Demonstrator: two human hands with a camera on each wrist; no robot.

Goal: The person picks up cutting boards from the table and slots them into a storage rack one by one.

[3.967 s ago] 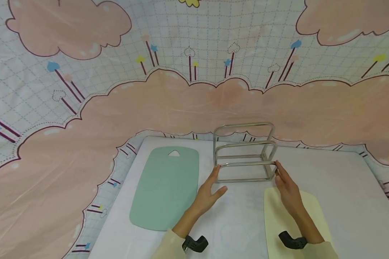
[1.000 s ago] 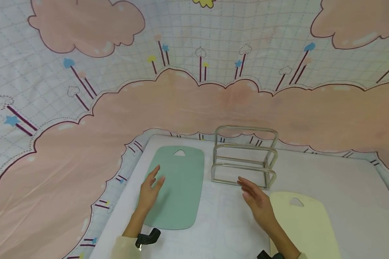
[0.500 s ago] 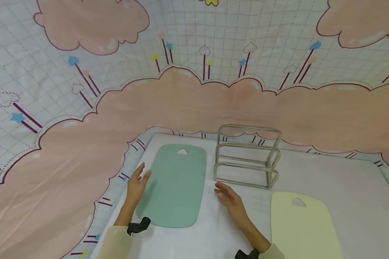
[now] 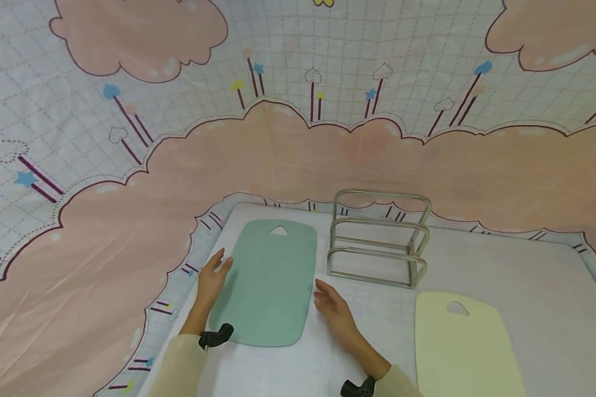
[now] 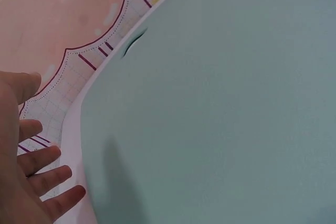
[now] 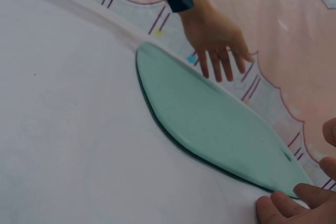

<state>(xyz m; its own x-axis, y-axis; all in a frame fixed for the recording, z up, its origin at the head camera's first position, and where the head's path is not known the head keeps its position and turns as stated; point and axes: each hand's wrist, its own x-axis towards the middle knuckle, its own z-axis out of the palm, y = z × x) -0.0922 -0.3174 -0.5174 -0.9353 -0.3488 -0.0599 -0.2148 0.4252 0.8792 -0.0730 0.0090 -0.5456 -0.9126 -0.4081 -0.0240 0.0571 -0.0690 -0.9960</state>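
A green cutting board (image 4: 268,281) with a triangular hole near its far end lies flat on the white table. My left hand (image 4: 211,281) is at the board's left edge, fingers spread and holding nothing; the left wrist view shows a gap between the fingertips and the board (image 5: 210,108). Beside the board's right edge is my right hand (image 4: 335,314), its fingers relaxed and holding nothing. In the right wrist view the right fingers (image 6: 283,207) appear close to the board's near edge; whether they touch it I cannot tell.
A metal wire rack (image 4: 377,253) with several upright loops stands behind and right of the green board. A pale yellow cutting board (image 4: 464,347) lies at the front right of the white table (image 4: 516,275). Behind the table hangs a patterned cloth (image 4: 328,154).
Both hands have left the wire rack and moved left to either side of the green board. Over the last half second the right hand came closer to its right edge; the left hardly moved.
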